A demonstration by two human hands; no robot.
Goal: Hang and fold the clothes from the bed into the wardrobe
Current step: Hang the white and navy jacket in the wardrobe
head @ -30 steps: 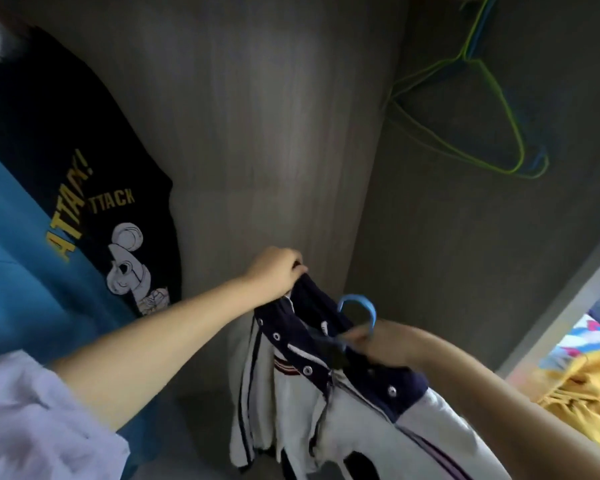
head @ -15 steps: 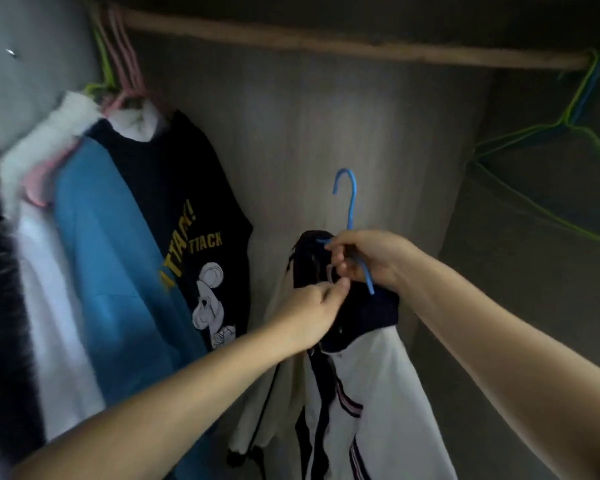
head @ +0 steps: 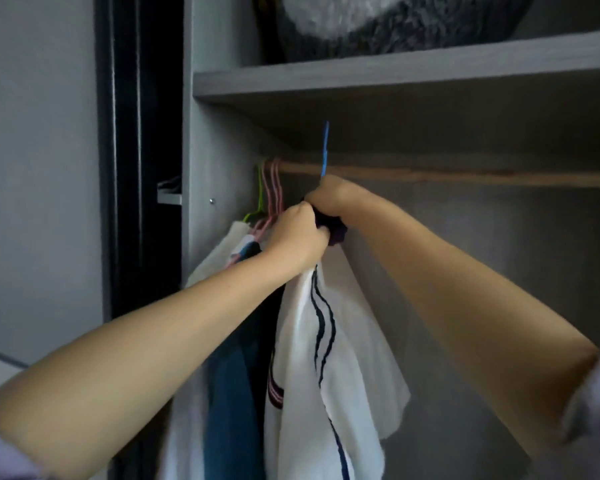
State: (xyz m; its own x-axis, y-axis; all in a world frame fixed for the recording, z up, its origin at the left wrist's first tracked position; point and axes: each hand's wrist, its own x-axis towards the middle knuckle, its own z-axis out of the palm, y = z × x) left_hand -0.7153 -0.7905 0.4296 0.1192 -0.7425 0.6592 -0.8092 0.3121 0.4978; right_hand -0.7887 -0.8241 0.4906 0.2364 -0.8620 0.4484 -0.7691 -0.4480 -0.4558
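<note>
Head view: the white jersey (head: pixel 329 358) with navy stripes hangs at centre frame, bunched at its dark collar so the blue hanger (head: pixel 325 150) can be lifted to the wooden rail (head: pixel 465 174). Its hook stands just above the rail, seemingly not yet over it. The right hand (head: pixel 329 195) has fingers clenched round the hanger neck; the left hand (head: pixel 297 237) grips the collar, steadying it. Pink hangers (head: pixel 272 192) crowd the rail's left end.

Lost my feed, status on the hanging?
Both hands, left hand and right hand, grip white jersey collar. Blue hanger hook raised at rod, not seated. Pink hangers crowd left.
</note>
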